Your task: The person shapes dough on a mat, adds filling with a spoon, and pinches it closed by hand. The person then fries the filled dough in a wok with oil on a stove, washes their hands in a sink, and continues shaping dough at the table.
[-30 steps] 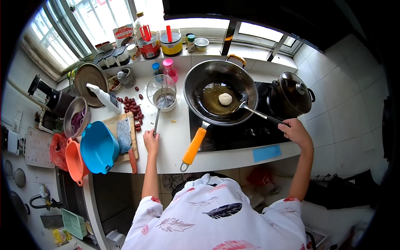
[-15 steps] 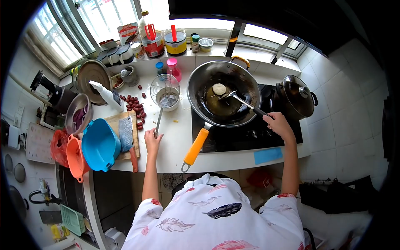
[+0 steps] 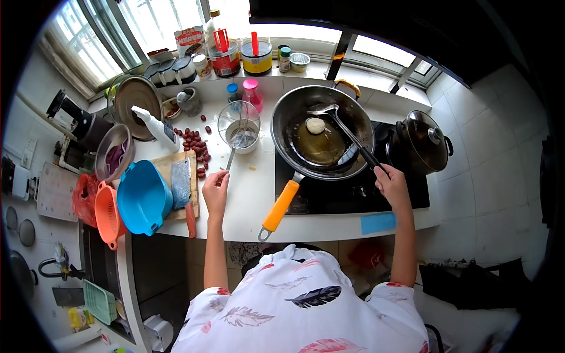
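Note:
My right hand (image 3: 391, 185) is closed round the black handle of a metal spatula (image 3: 348, 130), whose head is inside the wok (image 3: 282, 147), just behind a pale round piece of dough (image 3: 315, 125). The dough lies in yellowish oil. My left hand (image 3: 215, 187) pinches the end of the handle of a wire strainer (image 3: 238, 120), which rests over a small white bowl (image 3: 250, 145) on the counter. An orange handle (image 3: 281, 206) on the wok points towards me.
A lidded pot (image 3: 419, 141) stands right of the wok. Red dates (image 3: 194, 143), a white bottle (image 3: 159, 126), a cleaver (image 3: 181, 182) on a board and a blue basin (image 3: 141, 200) are on the left. Jars (image 3: 256, 59) line the sill.
The spatula head has moved from the wok's right side to its back, beyond the dough. My right hand has shifted left. My left hand has moved slightly up the counter.

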`<control>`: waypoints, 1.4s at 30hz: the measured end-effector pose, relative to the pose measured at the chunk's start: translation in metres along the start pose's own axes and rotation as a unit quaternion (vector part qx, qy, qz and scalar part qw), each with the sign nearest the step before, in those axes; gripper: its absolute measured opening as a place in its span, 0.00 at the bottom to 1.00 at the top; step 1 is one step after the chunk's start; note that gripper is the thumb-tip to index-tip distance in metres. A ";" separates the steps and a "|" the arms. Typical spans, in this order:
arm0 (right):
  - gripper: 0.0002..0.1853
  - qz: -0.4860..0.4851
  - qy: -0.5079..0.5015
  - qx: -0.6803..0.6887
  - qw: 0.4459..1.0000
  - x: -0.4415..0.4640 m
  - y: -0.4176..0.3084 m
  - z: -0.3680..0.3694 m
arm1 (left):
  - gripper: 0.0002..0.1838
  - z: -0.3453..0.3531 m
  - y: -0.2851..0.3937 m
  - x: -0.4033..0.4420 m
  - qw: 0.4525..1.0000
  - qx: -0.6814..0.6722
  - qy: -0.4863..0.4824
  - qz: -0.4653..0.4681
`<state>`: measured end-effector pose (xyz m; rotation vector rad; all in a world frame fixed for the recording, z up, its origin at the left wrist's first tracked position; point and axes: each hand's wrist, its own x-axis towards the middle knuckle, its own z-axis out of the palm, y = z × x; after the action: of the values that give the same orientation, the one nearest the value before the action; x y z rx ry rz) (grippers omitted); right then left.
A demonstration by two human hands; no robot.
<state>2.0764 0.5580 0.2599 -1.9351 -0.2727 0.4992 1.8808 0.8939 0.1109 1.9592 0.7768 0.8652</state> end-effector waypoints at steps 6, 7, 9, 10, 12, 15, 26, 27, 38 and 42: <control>0.14 -0.024 -0.007 0.056 0.998 -0.005 0.016 0.050 | 0.10 0.007 0.010 -0.007 0.996 -0.069 -0.029 -0.045; 0.14 -0.045 0.013 0.028 0.998 -0.004 0.024 0.060 | 0.11 0.007 0.009 -0.009 0.997 -0.042 -0.045 -0.037; 0.14 -0.057 0.040 0.010 0.998 -0.002 0.036 0.079 | 0.11 0.011 0.006 -0.012 0.998 -0.044 -0.044 -0.031; 0.14 -0.040 0.035 0.029 0.998 0.000 0.038 0.086 | 0.11 0.013 0.006 -0.015 0.998 -0.045 -0.043 -0.025; 0.14 -0.036 0.042 0.030 0.998 0.000 0.039 0.098 | 0.10 0.011 0.011 -0.018 0.996 -0.030 -0.061 -0.051; 0.16 -0.051 0.058 0.049 0.996 -0.012 0.029 0.110 | 0.09 0.009 0.006 -0.023 0.993 -0.064 -0.055 -0.081; 0.23 -0.162 0.022 -0.096 0.982 -0.030 0.006 0.134 | 0.07 -0.008 -0.008 -0.034 0.990 -0.036 -0.054 -0.128; 0.23 -0.155 0.040 -0.095 0.983 -0.031 0.011 0.135 | 0.07 -0.009 -0.010 -0.035 0.990 -0.036 -0.052 -0.129; 0.18 -0.067 0.161 -0.115 0.978 -0.009 0.041 0.111 | 0.07 -0.006 -0.001 -0.035 0.988 -0.048 -0.079 -0.122; 0.17 -0.044 0.205 -0.156 0.965 -0.018 0.048 0.095 | 0.08 0.003 0.001 -0.034 0.985 -0.056 -0.105 -0.122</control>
<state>2.0149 0.6093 0.1871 -2.2664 -0.1750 -0.0134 1.8641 0.8657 0.1011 1.7779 0.8046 0.5352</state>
